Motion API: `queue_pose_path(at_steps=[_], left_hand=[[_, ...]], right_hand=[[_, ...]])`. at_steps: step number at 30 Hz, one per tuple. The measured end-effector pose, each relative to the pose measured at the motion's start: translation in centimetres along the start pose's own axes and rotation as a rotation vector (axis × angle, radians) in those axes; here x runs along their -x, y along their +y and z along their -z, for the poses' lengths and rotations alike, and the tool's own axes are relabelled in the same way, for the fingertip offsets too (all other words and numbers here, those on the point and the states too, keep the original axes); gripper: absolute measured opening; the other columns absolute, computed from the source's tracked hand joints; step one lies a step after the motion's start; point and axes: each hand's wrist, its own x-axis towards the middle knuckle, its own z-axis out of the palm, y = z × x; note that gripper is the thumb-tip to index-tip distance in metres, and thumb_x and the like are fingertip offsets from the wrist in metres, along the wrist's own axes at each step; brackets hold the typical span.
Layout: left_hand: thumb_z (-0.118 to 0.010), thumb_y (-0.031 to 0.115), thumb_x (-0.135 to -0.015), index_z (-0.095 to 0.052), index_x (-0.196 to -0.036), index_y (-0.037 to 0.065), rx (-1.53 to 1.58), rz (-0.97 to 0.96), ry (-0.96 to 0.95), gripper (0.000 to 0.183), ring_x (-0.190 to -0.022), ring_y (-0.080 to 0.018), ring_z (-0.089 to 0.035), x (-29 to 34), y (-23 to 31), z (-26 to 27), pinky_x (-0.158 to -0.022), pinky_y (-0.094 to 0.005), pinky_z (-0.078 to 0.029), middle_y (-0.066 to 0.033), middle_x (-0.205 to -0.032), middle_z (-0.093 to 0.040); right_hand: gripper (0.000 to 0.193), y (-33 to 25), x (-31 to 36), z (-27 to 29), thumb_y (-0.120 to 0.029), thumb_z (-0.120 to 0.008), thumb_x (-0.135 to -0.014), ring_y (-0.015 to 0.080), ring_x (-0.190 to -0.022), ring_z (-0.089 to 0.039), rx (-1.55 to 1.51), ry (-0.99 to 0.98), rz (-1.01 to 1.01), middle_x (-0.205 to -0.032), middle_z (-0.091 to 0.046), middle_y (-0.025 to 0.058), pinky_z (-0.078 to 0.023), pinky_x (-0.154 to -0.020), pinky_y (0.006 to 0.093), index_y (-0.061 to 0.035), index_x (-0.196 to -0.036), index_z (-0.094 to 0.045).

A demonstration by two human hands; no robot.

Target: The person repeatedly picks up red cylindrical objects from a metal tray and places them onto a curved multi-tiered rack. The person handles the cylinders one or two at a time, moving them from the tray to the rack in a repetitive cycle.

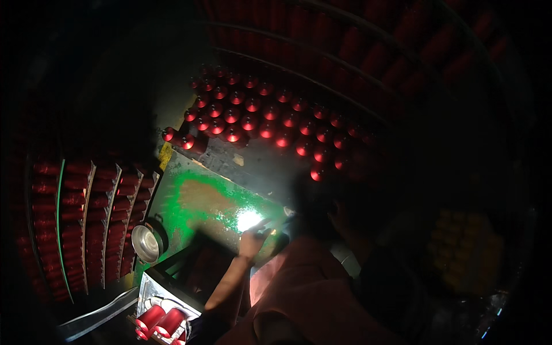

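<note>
My left hand (252, 241) reaches out low over a worn green floor (198, 218), with its fingers stretched apart beside a glaring patch of light. Nothing shows in it. To the right, my right hand (340, 217) is in deep shadow, and its fingers and anything in them are hard to make out. Between the hands lies darkness, with a small pale thing (288, 211) at its edge, too small to name. Beyond them stand several rows of upright red cylinders (248, 122) with shiny rounded tops.
Racks of red cylinders (89, 230) rise at the left, and more shelves (345, 52) curve across the far side. A metal bowl (145, 244) lies near the left rack. Red cylinders (171, 322) rest in a lit bin at lower left. Yellowish items (466, 250) sit dimly at right.
</note>
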Motion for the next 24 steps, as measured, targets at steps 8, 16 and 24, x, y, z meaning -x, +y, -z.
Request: queue_pose_path(at_steps=[8,16,24], left_hand=[[-0.075,0.027,-0.08,-0.048,-0.145,0.031,-0.524,-0.65,-0.187,0.071,-0.138,-0.038,-0.031,-22.6,-1.3,-19.2,-0.107,-0.0489,-0.04,-0.0141,-0.157,-0.029],[-0.07,0.026,-0.08,-0.06,-0.131,0.04,-0.646,-0.429,-0.018,0.054,-0.144,-0.0309,-0.026,-28.0,-2.4,-26.7,-0.109,-0.0616,-0.029,-0.0075,-0.152,-0.035],[-0.079,0.014,-0.075,-0.068,-0.119,0.03,-0.07,-0.252,-0.228,0.049,-0.134,-0.041,-0.035,-29.7,-2.0,-25.7,-0.106,-0.0461,-0.041,-0.0152,-0.154,-0.027]], right_hand=[[0.071,6.0,-13.1,8.3,-0.023,-0.07,-0.076,0.0397,-0.13,-0.042,0.174,0.15,0.216,-0.143,-0.045,0.0205,-0.036,-0.109,0.0487,-0.0099,-0.142,-0.047],[0.047,7.7,-17.0,3.6,-0.021,-0.069,-0.074,0.0386,-0.12,-0.047,0.292,0.467,0.174,-0.128,-0.049,0.0202,-0.038,-0.104,0.0501,-0.0084,-0.118,-0.06],[0.043,9.7,-18.4,-0.5,-0.021,-0.071,-0.083,0.0353,-0.119,-0.05,-0.191,0.676,-0.008,-0.123,-0.055,0.0195,-0.037,-0.105,0.0477,-0.0075,-0.123,-0.061]])
